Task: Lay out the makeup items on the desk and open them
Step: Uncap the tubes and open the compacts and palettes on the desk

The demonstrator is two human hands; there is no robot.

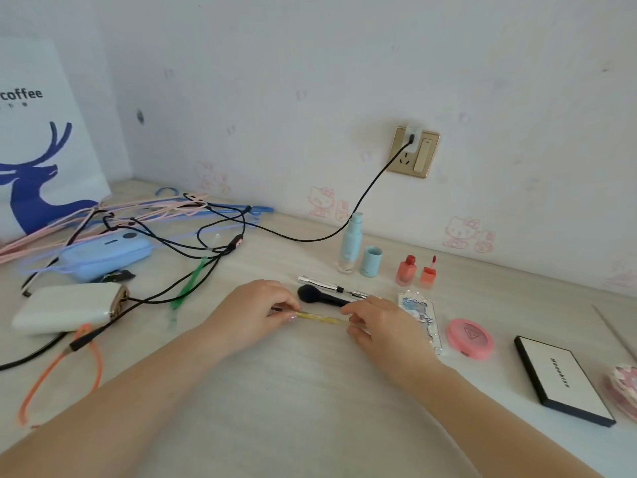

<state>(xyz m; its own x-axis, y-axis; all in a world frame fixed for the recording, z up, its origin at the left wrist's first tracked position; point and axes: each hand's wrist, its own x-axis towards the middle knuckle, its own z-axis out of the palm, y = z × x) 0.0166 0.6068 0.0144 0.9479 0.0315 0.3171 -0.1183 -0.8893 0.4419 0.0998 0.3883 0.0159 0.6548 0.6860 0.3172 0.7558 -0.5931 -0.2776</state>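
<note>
A pale wood-grain desk (293, 408) fills the near view, and two bare forearms are stretched across it from the lower edge. A slim yellow stick (319, 318) is held just above the desktop near its middle: one end is pinched by the curled fingers of the left hand (253, 310), the other by those of the right hand (382, 322). A small dark brush tip is seen at the left-hand end.

Just behind the hands a black makeup brush (322, 296) and a silver tube (331, 286) are laid side by side. To the right, a decorated clear compact (422, 313), a round pink compact (470, 338) and a closed white palette with black edges (560, 379) are set out in a row, with a pink ruffled item cut off at the frame's edge.

On the left, a white power bank (65, 308), an orange cord (62, 370), a blue case (107, 255) and tangled black cables are spread among pink and blue hangers (165, 208).

Farther back, a pale blue bottle (351, 243) is stood beside its removed cap (371, 261), and an opened coral lip tint (406, 270) beside its wand cap (428, 273).

The desk is met by a white wall with faint pink cartoon-cat stickers. A gold wall socket (415, 151) is occupied by a plug with a black cable. A white paper bag with a blue deer (41, 132) is leaned in the left corner.
</note>
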